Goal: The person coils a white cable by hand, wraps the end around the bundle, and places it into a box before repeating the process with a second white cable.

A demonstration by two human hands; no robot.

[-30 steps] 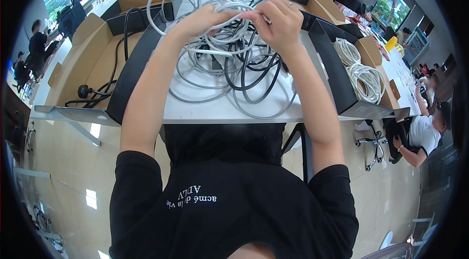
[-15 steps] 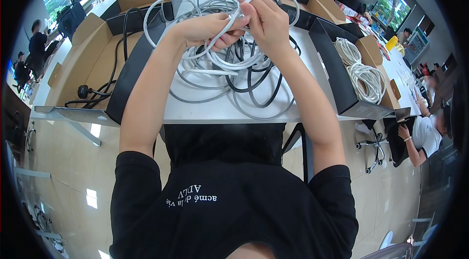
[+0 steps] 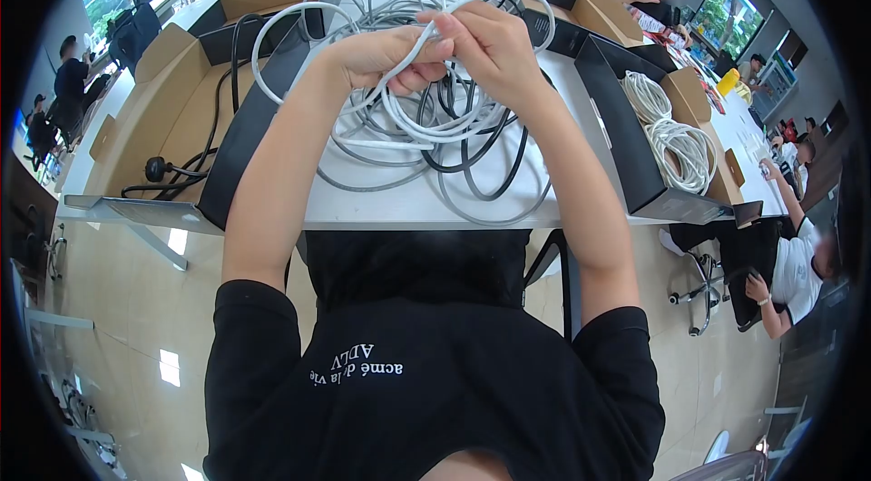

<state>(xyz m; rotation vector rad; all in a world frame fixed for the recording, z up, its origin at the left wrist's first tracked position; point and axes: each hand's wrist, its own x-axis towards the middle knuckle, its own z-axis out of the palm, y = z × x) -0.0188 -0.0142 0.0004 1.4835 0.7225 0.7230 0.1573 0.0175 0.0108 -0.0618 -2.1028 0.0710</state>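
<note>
A tangled heap of white, grey and black cables lies on the white table (image 3: 345, 204) in front of me. My left hand (image 3: 390, 56) is closed around a white cable (image 3: 454, 132) with its fingers curled. Touching it from the right, my right hand (image 3: 485, 41) pinches white cable near the fingertips. Loops of that cable rise on both sides of my hands and hang below them. Beneath, a black cable (image 3: 494, 191) and a grey cable (image 3: 367, 188) curve over the table. My hands cover part of the heap.
An open black box (image 3: 236, 145) at the left holds a black cable with a plug (image 3: 156, 170). In another box (image 3: 626, 145) at the right lie coiled white cables (image 3: 680, 154). A person (image 3: 794, 268) sits at the right; others work farther back.
Both hands have shifted slightly left and toward me with the white cable still held. Its loops hang a little differently. The seated person at the right has moved an arm and the chair.
</note>
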